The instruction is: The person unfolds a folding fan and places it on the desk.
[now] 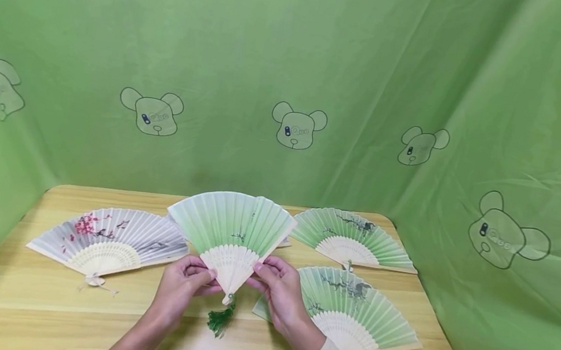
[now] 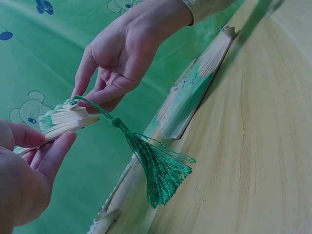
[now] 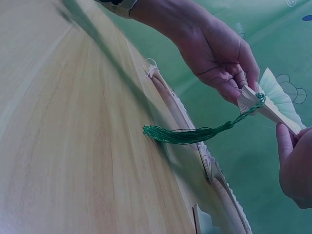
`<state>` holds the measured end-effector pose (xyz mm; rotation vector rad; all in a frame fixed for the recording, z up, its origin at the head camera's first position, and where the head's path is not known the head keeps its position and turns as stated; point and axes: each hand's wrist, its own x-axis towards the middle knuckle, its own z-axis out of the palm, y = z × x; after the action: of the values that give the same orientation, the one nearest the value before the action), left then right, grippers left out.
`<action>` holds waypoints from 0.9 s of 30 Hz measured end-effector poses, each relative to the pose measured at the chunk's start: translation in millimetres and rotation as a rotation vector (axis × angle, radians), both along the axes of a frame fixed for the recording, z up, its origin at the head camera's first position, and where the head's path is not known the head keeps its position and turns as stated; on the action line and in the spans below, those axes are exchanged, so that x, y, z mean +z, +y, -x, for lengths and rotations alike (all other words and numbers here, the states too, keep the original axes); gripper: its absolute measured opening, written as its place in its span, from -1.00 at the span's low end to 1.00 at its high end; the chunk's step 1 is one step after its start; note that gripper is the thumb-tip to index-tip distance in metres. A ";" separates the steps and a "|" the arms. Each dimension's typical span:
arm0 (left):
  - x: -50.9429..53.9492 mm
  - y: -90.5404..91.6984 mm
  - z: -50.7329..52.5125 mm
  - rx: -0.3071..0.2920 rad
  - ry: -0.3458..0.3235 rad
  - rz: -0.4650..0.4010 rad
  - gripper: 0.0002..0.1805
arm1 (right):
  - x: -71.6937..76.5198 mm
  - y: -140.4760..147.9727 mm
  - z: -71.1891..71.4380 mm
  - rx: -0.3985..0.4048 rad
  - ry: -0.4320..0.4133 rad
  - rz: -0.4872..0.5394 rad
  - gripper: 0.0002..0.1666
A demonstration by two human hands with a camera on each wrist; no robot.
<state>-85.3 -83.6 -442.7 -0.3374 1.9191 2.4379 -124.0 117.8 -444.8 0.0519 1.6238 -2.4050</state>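
Note:
A partly spread folding fan (image 1: 227,221), white fading to green with pale slotted ribs, is held up above the table. My left hand (image 1: 180,285) pinches its left outer rib between thumb and fingers. On the opposite outer rib, my right hand (image 1: 282,295) grips with thumb on top and fingers behind. From the pivot hangs a dark green tassel (image 1: 220,320), also plain in the left wrist view (image 2: 158,168) and dangling over the wood in the right wrist view. Some dark branch print shows on the fan's cloth.
On the wooden table (image 1: 33,308), a grey fan with red blossoms (image 1: 111,230) lies spread at left. Two green fans, one at back right (image 1: 352,230) and one nearer (image 1: 359,301), lie spread. Another fan's edge (image 1: 284,243) peeks from behind the held fan. Green cloth walls (image 1: 233,46) surround the table.

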 end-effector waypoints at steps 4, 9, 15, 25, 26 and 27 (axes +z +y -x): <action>-1.4 -0.9 0.1 0.011 0.005 -0.003 -0.71 | -0.3 0.2 0.2 -0.001 0.000 0.001 -0.65; -2.4 -1.5 -0.4 0.020 0.009 -0.027 -0.72 | -0.7 -0.1 -0.1 -0.009 0.002 0.012 -0.62; -2.2 -2.2 -0.7 0.032 0.013 -0.042 -0.72 | -1.6 -0.9 0.3 -0.020 0.004 0.035 -0.60; -1.9 -3.0 -2.1 0.067 0.030 -0.057 -0.74 | -1.4 -1.3 1.6 -0.027 0.005 0.045 -0.61; -1.8 -3.0 -2.4 0.071 0.032 -0.058 -0.75 | -1.3 -1.4 1.5 -0.027 0.004 0.045 -0.61; -1.9 -3.1 -2.6 0.074 0.034 -0.062 -0.75 | -1.3 -1.6 1.5 -0.029 0.002 0.047 -0.62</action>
<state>-82.7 -86.7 -444.6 -0.3741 1.8710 2.5595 -125.6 116.2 -446.1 0.0643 1.5770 -2.4646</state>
